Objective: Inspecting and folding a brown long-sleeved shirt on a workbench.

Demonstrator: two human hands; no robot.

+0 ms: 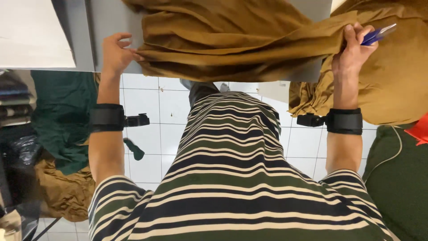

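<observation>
The brown cloth lay in folds across the grey tabletop at the top of the frame, stretched between the two hands; the step in hand looked like drawing its near edge out along the tabletop's rim. The left hand, upper left, pinched the cloth's left corner between thumb and forefinger, the other fingers loosely curled above it; the right hand, upper right, was clenched on the cloth's other end and gripped a slim blue tool in the same fist, its kind too hidden to tell. Both forearms reached straight up the frame from the striped shirt, well apart, each with a black wrist band carrying a small device; the right wrist was bent slightly inward, the left turned toward the cloth. By my judgement, any further handling called for even tension from both grips, since the cloth bunched in deep folds at the middle and the right hand had little finger room to spare with the tool in it. More brown cloth was heaped at the right; a green cloth lay at the left above the tiled floor.
</observation>
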